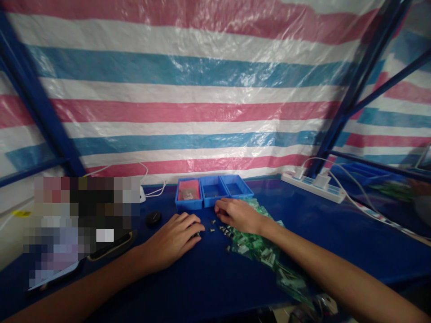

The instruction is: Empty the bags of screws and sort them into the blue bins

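Observation:
My left hand (180, 237) rests low over the blue tabletop (188, 287), its fingers curled around small metal parts that show at the fingertips. To the right, my right hand (237, 214) has its fingers bent and pressed together just in front of the blue bins; whatever it holds is hidden. Several small metal pieces (225, 231) lie loose between the hands. Under and beside my right hand and forearm spread green plastic bags (259, 246) with pale pieces in them.
Three joined blue bins (189, 205) stand at the back, the left one with a pink lining and a small bag. A round black object (153, 218) lies left. At the right is a white power strip (313, 187) with cables.

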A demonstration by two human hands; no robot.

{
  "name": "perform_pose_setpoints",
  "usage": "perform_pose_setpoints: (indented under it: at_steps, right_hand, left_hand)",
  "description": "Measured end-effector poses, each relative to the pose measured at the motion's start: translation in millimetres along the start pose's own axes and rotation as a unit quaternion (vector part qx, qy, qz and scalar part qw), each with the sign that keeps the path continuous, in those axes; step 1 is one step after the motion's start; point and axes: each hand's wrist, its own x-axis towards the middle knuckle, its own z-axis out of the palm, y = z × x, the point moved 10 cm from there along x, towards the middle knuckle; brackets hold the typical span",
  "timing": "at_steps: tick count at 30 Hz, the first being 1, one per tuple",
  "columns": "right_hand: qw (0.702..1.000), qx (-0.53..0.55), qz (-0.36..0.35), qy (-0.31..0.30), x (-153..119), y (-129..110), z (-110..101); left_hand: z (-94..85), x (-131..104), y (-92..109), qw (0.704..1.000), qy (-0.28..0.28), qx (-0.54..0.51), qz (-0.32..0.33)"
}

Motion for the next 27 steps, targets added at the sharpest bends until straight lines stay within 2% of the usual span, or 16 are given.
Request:
perform_pose_setpoints:
  at_steps: [10,21,27]
  right_hand:
    - [0.999,0.026,-0.020,0.005,-0.8,-4.0,-1.9]
    - [0.999,0.035,-0.038,-0.005,-2.0,-5.7,0.7]
    - [0.997,0.061,-0.043,0.037,-1.7,-8.9,-11.4]
  left_hand:
    - [-2.5,-0.2,1.1,1.000,0.010,0.001,0.006]
    - [2.8,0.1,-2.1,1.000,-0.011,-0.002,-0.006]
    - [-0.4,-0.4,-0.5,1.000,0.003,-0.003,0.000]
